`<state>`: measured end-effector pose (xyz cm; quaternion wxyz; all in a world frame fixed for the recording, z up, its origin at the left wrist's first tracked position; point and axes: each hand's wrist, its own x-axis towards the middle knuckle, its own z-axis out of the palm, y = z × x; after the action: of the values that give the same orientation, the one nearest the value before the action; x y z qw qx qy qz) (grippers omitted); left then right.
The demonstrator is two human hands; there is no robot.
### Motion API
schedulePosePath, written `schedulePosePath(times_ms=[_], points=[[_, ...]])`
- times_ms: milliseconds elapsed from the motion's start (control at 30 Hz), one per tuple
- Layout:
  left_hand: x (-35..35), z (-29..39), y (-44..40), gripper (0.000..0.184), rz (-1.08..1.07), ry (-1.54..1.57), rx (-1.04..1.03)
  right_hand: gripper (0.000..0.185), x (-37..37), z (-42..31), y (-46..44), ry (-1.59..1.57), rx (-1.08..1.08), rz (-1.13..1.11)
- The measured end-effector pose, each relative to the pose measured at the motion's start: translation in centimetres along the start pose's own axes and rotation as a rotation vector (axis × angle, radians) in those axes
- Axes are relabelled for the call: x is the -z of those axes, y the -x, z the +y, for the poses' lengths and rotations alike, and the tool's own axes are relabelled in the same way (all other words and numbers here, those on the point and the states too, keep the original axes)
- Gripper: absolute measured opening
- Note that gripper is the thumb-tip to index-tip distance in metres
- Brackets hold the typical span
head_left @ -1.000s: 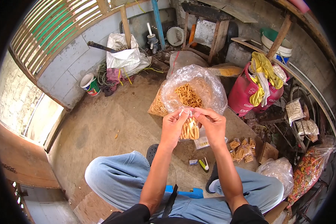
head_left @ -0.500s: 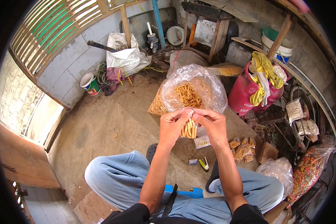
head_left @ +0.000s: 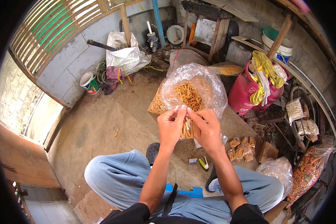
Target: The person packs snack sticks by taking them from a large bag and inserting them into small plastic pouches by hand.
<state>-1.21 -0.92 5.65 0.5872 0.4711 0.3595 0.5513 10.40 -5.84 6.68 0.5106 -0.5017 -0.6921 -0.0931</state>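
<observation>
Between my two hands hangs a small clear plastic bag of stick snacks [head_left: 187, 130], its top edge pinched in my fingers. My left hand [head_left: 169, 127] grips the left side of that edge with thumb and forefinger. On the other side my right hand [head_left: 207, 128] is closed on the same bag, the fingertips almost meeting. Just beyond them stands a large open plastic sack [head_left: 216, 87] holding loose brown stick snacks [head_left: 189, 95]. A green stapler [head_left: 203, 163] and a small blue-and-white box [head_left: 193, 161] lie on the floor below my hands.
Several filled snack packets [head_left: 244, 150] lie to the right, near a crumpled clear bag [head_left: 278, 172]. A pink container [head_left: 242, 89] draped with yellow cloth stands behind them. A paint bucket [head_left: 89, 83] and a white sack [head_left: 125, 56] are at the back left.
Both hands have shifted slightly, and my right hand has turned so its back shows more. The small bag's top is still pinched between them.
</observation>
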Motion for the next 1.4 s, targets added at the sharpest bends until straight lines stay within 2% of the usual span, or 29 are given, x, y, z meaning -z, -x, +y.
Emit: schedulePosePath(times_ms=[200, 367, 433, 533, 633, 700, 733, 800, 833, 867, 933, 1033, 1233, 1400], points=[[0.4, -0.2, -0.1, 0.016, 0.054, 0.076, 0.02, 0.042, -0.1, -0.2, -0.2, 0.098, 0.048, -0.093], [0.5, 0.0, -0.3, 0.017, 0.015, 0.115, 0.015, 0.04, -0.1, 0.2, -0.2, 0.101, 0.069, -0.074], [0.6, -0.2, -0.4, 0.016, -0.058, 0.059, -0.044, 0.04, -0.2, 0.7, 0.1, 0.097, 0.076, -0.061], [0.8, -0.1, -0.4, 0.016, -0.089, 0.024, -0.019, 0.039, 0.0, 1.3, 0.3, 0.119, 0.133, -0.058], [0.8, -0.3, -0.4, 0.018, -0.048, 0.056, -0.01, 0.04, 0.0, 1.9, 0.7, 0.059, 0.1, -0.045], [0.7, -0.1, -0.4, 0.019, -0.021, 0.046, -0.011, 0.031, -0.4, 2.6, 1.2, -0.017, -0.064, 0.014], [0.7, 0.1, -0.4, 0.019, 0.006, 0.036, -0.011, 0.031, -0.5, 2.5, 1.3, -0.018, -0.065, 0.015], [0.6, 0.3, -0.3, 0.019, 0.017, 0.025, -0.028, 0.02, -0.6, 2.0, 1.3, -0.665, -0.664, 0.082], [0.4, 0.4, -0.3, 0.019, 0.028, 0.015, -0.044, 0.018, -0.2, 1.6, 0.8, -0.777, -0.748, 0.04], [0.4, 0.4, -0.2, 0.019, 0.029, 0.017, -0.044, 0.018, 0.0, 1.3, 0.6, -0.777, -0.748, 0.039], [0.1, 0.3, 0.0, 0.016, -0.028, -0.003, -0.088, 0.015, 0.2, 0.9, 0.4, -0.831, -0.808, -0.105], [-0.3, -0.6, 0.3, 0.015, -0.028, -0.019, -0.145, 0.012, -0.1, 0.8, 0.5, -0.775, -0.844, -0.073], [-0.5, -1.3, 0.3, 0.014, -0.03, 0.016, -0.117, 0.012, -0.6, 1.5, 1.0, -0.867, -0.861, 0.048], [-0.4, -1.6, 0.3, 0.015, -0.024, -0.107, -0.17, 0.012, -0.5, 1.9, 1.1, -0.857, -0.863, -0.024]])
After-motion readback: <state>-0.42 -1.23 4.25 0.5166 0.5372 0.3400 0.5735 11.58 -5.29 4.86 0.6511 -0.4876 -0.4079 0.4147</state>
